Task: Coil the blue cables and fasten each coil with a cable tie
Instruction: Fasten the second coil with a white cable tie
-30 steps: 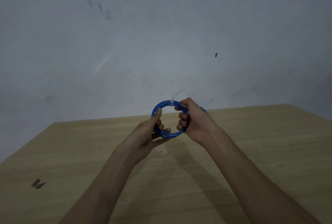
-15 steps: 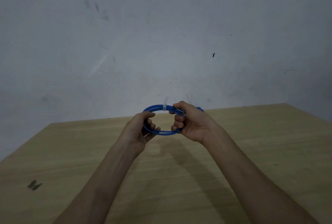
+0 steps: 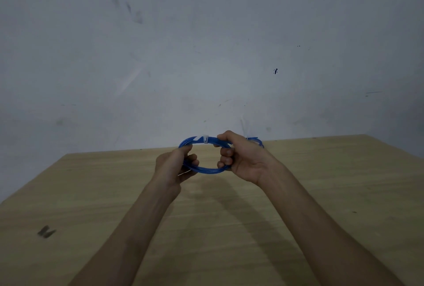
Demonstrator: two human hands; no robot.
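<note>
Left hand (image 3: 174, 166) and right hand (image 3: 243, 162) are holding a blue cable coil (image 3: 206, 171) just above the wooden desk (image 3: 229, 228) that is spreading out beneath them. Curled left fingers are gripping the coil's left side, thumb pressing on top; the right hand is clutching its right side. Between the thumbs, a white cable tie (image 3: 205, 139) is sitting on the coil's top arc. Another blue strand (image 3: 258, 141) is peeking out just behind the right hand.
</note>
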